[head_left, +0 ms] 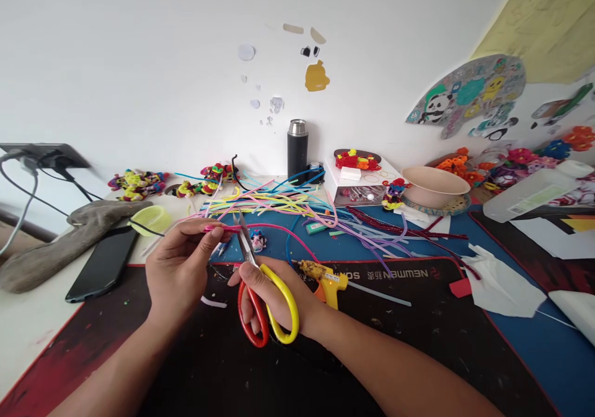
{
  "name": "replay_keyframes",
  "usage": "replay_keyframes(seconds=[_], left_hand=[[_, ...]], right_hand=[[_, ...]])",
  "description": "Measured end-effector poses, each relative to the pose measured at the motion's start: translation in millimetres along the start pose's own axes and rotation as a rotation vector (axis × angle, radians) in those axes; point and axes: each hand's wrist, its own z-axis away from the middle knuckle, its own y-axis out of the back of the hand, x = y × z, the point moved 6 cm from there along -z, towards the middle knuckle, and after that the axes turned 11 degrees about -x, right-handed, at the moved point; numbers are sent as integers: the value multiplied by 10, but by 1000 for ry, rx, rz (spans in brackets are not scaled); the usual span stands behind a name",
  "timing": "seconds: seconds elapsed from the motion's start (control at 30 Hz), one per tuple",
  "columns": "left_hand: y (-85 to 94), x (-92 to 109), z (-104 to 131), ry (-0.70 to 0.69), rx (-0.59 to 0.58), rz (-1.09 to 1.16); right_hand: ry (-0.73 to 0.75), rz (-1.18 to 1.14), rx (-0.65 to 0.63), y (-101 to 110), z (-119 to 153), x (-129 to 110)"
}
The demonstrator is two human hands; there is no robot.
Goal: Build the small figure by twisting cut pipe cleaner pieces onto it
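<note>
Between the thumb and fingers of my left hand is pinched a pink pipe cleaner, whose long end curves away to the right. My right hand grips a pair of scissors with one red and one yellow handle. The blades are parted and point up and away, with the pipe cleaner crossing at them close to my left fingertips. Just beyond the blades a small doll-like figure lies on the blue surface. A yellow glue gun rests right of my right hand, its nozzle partly behind the wrist.
A heap of coloured pipe cleaners spreads across the back. Behind it stand a black flask and a white box. A phone and driftwood lie left; a beige bowl and tissue are right.
</note>
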Motion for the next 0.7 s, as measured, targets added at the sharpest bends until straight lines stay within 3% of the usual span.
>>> replay_keyframes(seconds=[0.2, 0.7], left_hand=[[44, -25, -3, -21, -13, -105], [-3, -34, 11, -41, -55, -101]], right_hand=[[16, -21, -2, -14, -5, -7], [50, -104, 37, -8, -19, -10]])
